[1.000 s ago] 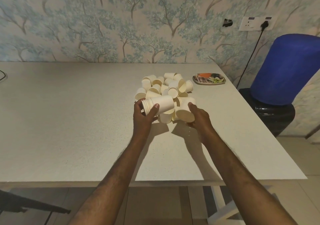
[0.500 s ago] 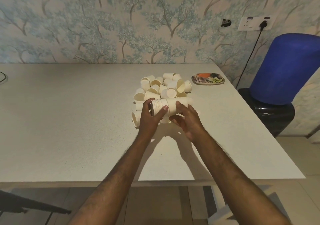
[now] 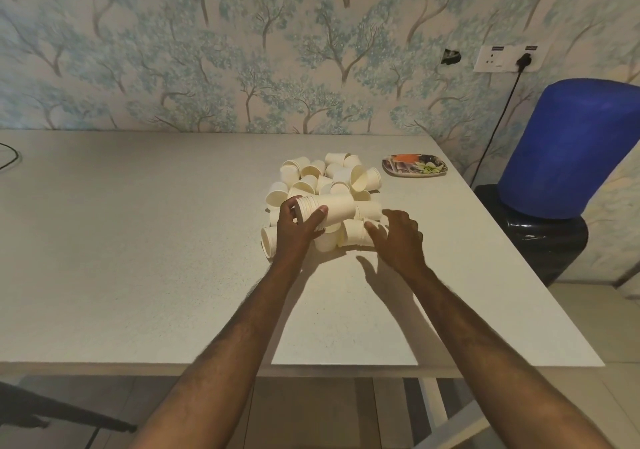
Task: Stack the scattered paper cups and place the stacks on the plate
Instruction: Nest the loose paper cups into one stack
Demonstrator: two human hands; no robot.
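Observation:
A heap of loose cream paper cups [image 3: 329, 180] lies on the white table [image 3: 138, 240], most of them on their sides. My left hand [image 3: 294, 230] grips a sideways stack of nested cups [image 3: 329, 208] at its rim end, thumb across the front. My right hand [image 3: 398, 240] hovers over the near right cups with its fingers spread, the thumb touching a lying cup [image 3: 353, 234]; it holds nothing. The patterned plate [image 3: 414, 165] sits beyond the heap to the right, with no cups on it.
The table's right edge runs close past the plate. A blue water jug [image 3: 568, 147] on a black dispenser stands beside the table at right, with a cable running up to a wall socket [image 3: 507, 59]. A dark chair part [image 3: 52, 414] shows at lower left.
My right hand pushed a cup onto the stack held by my left hand, then let go and moved right and down toward the near cups. The stack is longer.

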